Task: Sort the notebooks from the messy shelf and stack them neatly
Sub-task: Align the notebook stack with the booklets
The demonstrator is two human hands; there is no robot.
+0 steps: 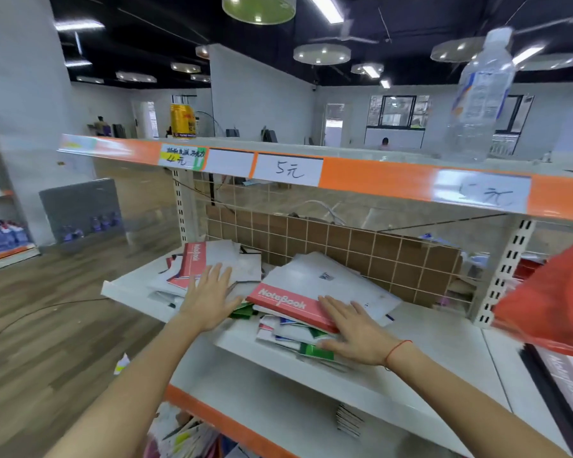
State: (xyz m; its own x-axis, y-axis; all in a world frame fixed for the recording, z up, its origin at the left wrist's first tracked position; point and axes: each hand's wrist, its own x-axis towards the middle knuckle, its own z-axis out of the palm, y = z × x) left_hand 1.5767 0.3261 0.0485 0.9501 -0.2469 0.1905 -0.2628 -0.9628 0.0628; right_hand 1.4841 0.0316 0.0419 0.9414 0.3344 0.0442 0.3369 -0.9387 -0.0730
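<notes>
Barely started. My left hand [212,292] lies flat, fingers straight, on the left notebook heap [209,262]; my right hand [351,332] lies flat on the red-edged notebook [288,302] topping the right pile [298,335]. Neither grips anything. Both heaps lie jumbled on the shelf [427,342]; no neat stack yet, all sorting left.

Big open room with white walls [262,94], a black ceiling [166,24] hung with round lamps [321,53] and strip lights [326,8], and wood-look flooring [47,325]. Dark-framed windows [398,110] sit along the far wall, with a bright doorway [334,123] beside them. Up front there's a white rack with orange edging [377,180], handwritten price tags [288,169], and a wire grid back [311,233].
</notes>
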